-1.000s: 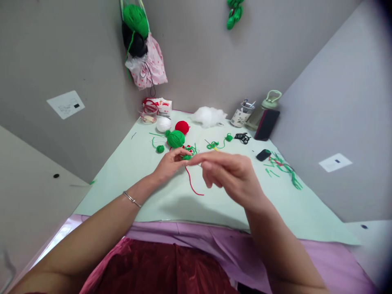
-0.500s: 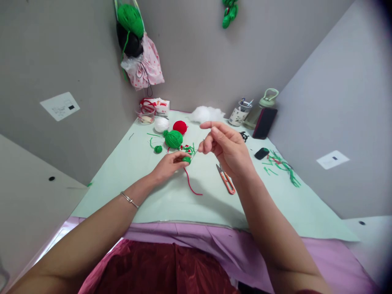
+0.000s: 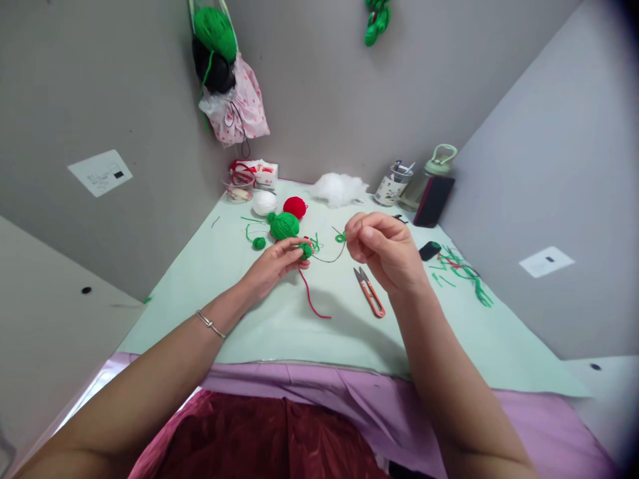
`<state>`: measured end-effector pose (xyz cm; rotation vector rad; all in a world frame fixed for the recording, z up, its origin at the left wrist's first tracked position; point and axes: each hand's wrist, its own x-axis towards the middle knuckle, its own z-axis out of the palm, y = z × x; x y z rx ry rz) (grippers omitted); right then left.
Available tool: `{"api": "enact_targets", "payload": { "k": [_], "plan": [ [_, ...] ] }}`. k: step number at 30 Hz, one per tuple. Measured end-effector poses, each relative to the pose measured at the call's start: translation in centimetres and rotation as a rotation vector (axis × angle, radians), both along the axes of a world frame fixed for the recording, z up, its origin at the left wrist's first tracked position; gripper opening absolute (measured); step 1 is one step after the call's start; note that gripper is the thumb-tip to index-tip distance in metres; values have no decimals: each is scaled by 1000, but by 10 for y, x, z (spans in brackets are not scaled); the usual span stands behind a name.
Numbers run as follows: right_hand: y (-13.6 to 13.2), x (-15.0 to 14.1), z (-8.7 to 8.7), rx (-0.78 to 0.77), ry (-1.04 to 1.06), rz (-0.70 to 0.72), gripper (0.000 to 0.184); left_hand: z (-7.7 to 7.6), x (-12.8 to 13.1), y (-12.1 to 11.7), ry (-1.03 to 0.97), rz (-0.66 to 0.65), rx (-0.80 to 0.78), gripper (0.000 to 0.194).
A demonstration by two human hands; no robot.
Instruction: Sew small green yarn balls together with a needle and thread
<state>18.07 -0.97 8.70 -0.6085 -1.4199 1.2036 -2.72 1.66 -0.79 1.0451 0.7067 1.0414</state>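
My left hand pinches a small green crocheted piece just above the pale green mat. A red strand hangs from the piece and trails onto the mat. My right hand is closed in a pinch on a thin dark thread that sags between the two hands; whether a needle is in the fingers I cannot make out. Orange-handled snips lie on the mat just below my right hand.
A green yarn ball, a red ball, a white ball and white stuffing lie at the back. A cup of tools, a bottle, a dark phone and green yarn scraps lie at right.
My right hand rose up and away, uncovering the snips, then came back down towards the left hand, with the thread now slack between them. The left hand has hardly moved.
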Motion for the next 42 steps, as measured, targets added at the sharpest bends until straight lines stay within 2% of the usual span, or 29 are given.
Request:
{"api": "enact_targets", "payload": {
  "k": [5,7,9,11,14,16,23,27,35,39,42],
  "plan": [
    [-1,18,-10,1,80,246,29,2,-2,2,-48,8,-31,32],
    [-3,22,-13,6,70,366,33,2,-2,2,-45,8,-29,31],
    [-4,24,-15,-4,15,419,35,2,-2,2,-42,8,-33,31],
    [-5,21,-19,-52,-89,347,30,3,-1,1,-44,13,-35,31],
    [-4,10,-25,-138,-303,97,20,4,-1,1,-59,27,-35,30],
    [-2,2,-31,-115,-429,-49,16,4,-1,1,-66,29,-39,29],
    [-2,-10,-49,311,-789,-380,17,5,-2,0,-61,35,-23,32],
    [-3,-11,-53,407,-929,-409,19,5,-2,-1,-48,43,-13,32],
    [-2,-10,-58,433,-1022,-401,20,2,-1,0,-35,50,16,30],
    [-3,-11,-57,415,-997,-385,21,4,0,-1,-27,75,36,31],
    [-3,-12,-57,345,-906,-354,19,5,0,-1,-29,82,35,32]
  ]
}}
